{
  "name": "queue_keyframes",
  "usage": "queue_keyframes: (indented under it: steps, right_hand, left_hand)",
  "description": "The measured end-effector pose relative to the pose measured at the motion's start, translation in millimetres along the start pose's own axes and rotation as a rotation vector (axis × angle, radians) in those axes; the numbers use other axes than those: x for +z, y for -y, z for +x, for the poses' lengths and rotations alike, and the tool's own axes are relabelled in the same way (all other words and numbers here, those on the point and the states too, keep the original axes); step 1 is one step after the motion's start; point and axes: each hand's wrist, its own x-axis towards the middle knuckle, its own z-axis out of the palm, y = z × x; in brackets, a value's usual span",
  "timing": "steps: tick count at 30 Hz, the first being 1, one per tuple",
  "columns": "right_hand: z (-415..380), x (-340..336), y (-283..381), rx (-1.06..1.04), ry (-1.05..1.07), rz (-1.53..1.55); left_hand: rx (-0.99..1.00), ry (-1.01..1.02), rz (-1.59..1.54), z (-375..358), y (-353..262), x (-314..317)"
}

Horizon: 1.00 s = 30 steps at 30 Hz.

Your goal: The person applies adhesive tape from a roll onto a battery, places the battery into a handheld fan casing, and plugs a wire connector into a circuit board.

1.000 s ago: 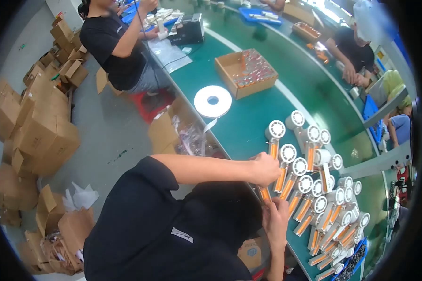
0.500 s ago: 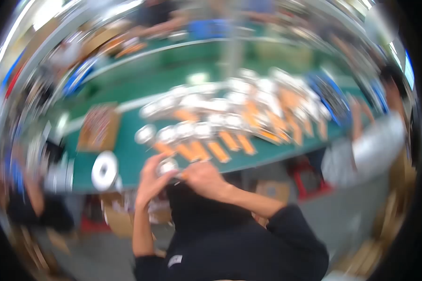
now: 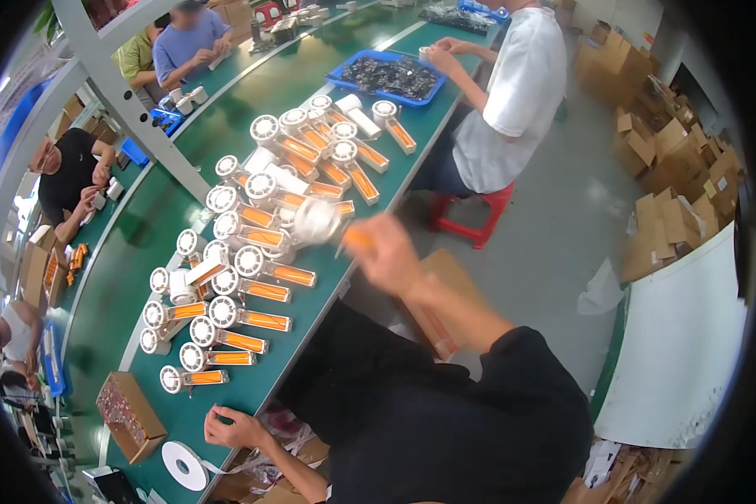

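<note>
My right hand point(image 3: 386, 256), smeared by motion, grips a white handheld fan point(image 3: 317, 220) by its orange-filled handle, over the right side of the laid-out fans. The fan's round head is blurred and points left. My left hand point(image 3: 233, 428) is at the table's near edge, fingers loosely bent and a little apart, with nothing seen in it. Beside it lie a roll of white tape point(image 3: 176, 467) and a cardboard box point(image 3: 116, 412) of small reddish parts. Many handheld fans point(image 3: 242, 339) with spoked heads and open handles showing orange inside cover the green table point(image 3: 311, 312).
A blue tray point(image 3: 433, 99) of dark small parts stands farther along the table. A person in a white shirt point(image 3: 512, 92) sits there on a red stool point(image 3: 479, 220). Across the table, a metal post point(image 3: 134, 101) rises and other people work. Cardboard boxes point(image 3: 647, 134) pile up at right.
My view has turned to the right. Both hands were together at a fan; now they are apart, the right carrying a fan out over the others, the left down near the tape roll.
</note>
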Motion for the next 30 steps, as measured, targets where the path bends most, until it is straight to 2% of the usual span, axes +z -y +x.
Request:
queue_keyframes:
  steps: [3, 6, 8, 9, 10, 11, 15, 17, 18, 19, 20, 21, 22, 24, 25, 26, 28, 29, 30]
  right_hand:
    - [29, -22, -80, 0.237, -0.230, -0.117]
    - [53, -44, -162, 0.355, -0.319, -0.327]
    - [71, -56, -199, 0.385, -0.264, -0.436]
    - [80, -58, -218, 0.467, -0.246, -0.472]
    - [87, -58, -250, 0.432, -0.222, -0.531]
    - [95, -57, -278, 0.451, -0.195, -0.529]
    - [133, -38, -299, 0.472, -0.048, -0.532]
    - [140, -25, -332, 0.434, 0.060, -0.462]
    - [135, -16, -360, 0.421, 0.034, -0.453]
    - [132, -17, -346, 0.433, 0.044, -0.259]
    - [131, -17, -345, 0.217, 0.070, -0.179]
    - [134, -15, -329, 0.251, 0.126, -0.227]
    - [138, -11, -321, 0.098, 0.167, -0.375]
    - [135, -24, -387, 0.046, 0.246, -0.271]
    - [134, -30, -394, 0.143, 0.212, 0.067]
    - [121, -40, -401, 0.272, 0.049, -0.030]
    - [115, -35, -339, 0.449, -0.109, -0.103]
    - [105, -36, -297, 0.232, -0.132, -0.590]
    - [94, -33, -260, 0.118, -0.189, -0.697]
  left_hand:
    - [0.010, -0.024, 0.014, -3, 6, 2]
    - [0.006, -0.056, -0.004, -5, 11, 4]
    - [0.014, -0.069, -0.024, -5, 7, 8]
    - [0.026, -0.067, -0.026, -5, 8, 8]
    - [0.039, -0.065, -0.017, -5, 10, 5]
    - [0.030, -0.052, -0.005, -4, 8, 2]
    - [0.017, -0.010, 0.000, -1, 3, -1]
    - [0.031, -0.002, -0.028, -1, 6, 5]
    - [0.024, -0.001, -0.020, -3, 9, 2]
    - [0.020, 0.035, -0.004, 1, 3, -2]
    - [0.072, 0.003, 0.011, 5, -2, -2]
    - [0.027, 0.021, -0.026, 8, -6, -4]
    - [-0.003, 0.052, -0.046, 10, -7, -7]
    - [-0.071, 0.120, -0.073, 12, -8, -13]
    - [-0.098, 0.118, -0.059, 17, -12, -16]
    - [-0.107, 0.100, -0.056, 16, -10, -18]
    - [-0.102, 0.088, -0.091, 13, -6, -13]
    - [-0.095, 0.074, -0.087, 13, -5, -13]
    - [-0.095, 0.072, -0.102, 13, -5, -13]
